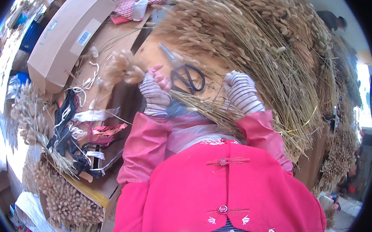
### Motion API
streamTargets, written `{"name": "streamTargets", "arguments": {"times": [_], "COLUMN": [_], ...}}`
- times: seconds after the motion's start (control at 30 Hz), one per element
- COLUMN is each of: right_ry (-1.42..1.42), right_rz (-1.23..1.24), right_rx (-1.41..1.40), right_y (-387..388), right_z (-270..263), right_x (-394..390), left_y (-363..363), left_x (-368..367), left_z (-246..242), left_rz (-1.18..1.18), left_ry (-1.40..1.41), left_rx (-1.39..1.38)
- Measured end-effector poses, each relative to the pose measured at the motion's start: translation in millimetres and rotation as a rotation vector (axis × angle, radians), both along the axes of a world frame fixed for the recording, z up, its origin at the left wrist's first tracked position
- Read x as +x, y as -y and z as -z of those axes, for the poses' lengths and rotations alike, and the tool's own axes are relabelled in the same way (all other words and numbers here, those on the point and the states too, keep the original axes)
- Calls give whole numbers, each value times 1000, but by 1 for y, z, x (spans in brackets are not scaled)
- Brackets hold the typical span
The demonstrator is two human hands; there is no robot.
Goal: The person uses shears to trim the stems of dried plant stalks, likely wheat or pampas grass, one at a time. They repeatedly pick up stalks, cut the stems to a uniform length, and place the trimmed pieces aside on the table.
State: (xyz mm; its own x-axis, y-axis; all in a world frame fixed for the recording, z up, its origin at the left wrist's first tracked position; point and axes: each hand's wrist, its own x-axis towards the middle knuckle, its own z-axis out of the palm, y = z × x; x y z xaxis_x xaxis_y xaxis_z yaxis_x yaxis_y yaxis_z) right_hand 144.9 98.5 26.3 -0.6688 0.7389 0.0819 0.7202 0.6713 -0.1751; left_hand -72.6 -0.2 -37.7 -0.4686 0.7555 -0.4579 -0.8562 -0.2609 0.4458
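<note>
My left hand (157, 82), in a striped fingerless glove, is closed around a small bunch of dried bunny-tail grass. The fluffy tan heads (124, 68) point to the left, and the stems (201, 104) slant down to the right across my lap. My right hand (241, 91), in a matching glove, is curled just above those stems. Its fingertips face away, so whether it pinches a stem cannot be seen. Between my hands, black-handled scissors (188, 78) lie on a wooden board (155, 47), blades pointing away from me.
A large heap of bunny-tail grass (252, 46) covers the right side. At left are a cardboard box (67, 40) and a tangle of cloth strips and ties (66, 121). Bundled grass stands in a carton (71, 205) at lower left. A person (331, 20) is at far right.
</note>
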Motion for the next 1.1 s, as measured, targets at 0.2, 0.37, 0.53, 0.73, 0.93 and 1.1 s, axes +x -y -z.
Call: {"name": "streamTargets", "arguments": {"times": [0.2,0.37,0.53,0.73,0.93,1.1], "right_ry": [-475,-497,-431,-471,-484,-382], "right_rz": [126,145,-11,-67,-220,-306], "right_rx": [-219,-240,-96,-168,-120,-155], "right_y": [-8,-14,-20,-8,11,17], "right_z": [-91,-52,-6,-15,-11,-8], "right_x": [51,34,27,18,-22,-37], "left_y": [-4,-4,2,-1,5,7], "left_x": [1,-1,-4,-2,1,3], "left_z": [9,3,-2,-9,-28,-35], "left_rz": [-17,87,82,113,194,159], "left_ry": [-47,-42,-48,-30,-115,-127], "left_rx": [51,203,242,261,375,234]}}
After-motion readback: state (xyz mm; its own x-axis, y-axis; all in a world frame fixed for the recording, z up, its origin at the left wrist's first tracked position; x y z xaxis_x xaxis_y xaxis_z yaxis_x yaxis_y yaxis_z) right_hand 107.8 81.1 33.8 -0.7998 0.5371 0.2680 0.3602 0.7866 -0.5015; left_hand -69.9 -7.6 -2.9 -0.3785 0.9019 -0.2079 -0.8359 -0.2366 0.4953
